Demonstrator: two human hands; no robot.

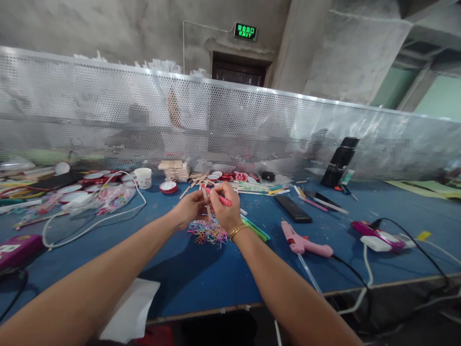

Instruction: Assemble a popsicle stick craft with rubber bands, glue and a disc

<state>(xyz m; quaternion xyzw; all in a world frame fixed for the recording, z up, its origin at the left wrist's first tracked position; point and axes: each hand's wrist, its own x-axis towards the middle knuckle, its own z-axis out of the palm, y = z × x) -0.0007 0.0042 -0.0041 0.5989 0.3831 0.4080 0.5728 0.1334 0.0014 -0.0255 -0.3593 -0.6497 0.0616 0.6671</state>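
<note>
Hands met over the middle of the blue worktop (201, 283). The left hand (189, 207) was curled shut, pinching a wooden stick (206, 198) that stood nearly upright between its fingertips. The right hand (226, 207), a gold bracelet (237, 231) on its wrist, was closed around a red marker (219, 197) whose tip touched the stick. Just below both hands lay a heap of coloured rubber bands (207, 231), and green markers (256, 229) lay beside the right wrist. Further right a pink glue gun (302, 244) rested on the worktop, near a black remote (293, 208). Behind the hands stood a white cup (143, 177), a stack of wooden sticks (175, 170) and red-rimmed lids (168, 187); their print was too small to read. A perforated metal screen (252, 125) closed off the back, and above it a green sign (245, 31) read "EXIT".
</note>
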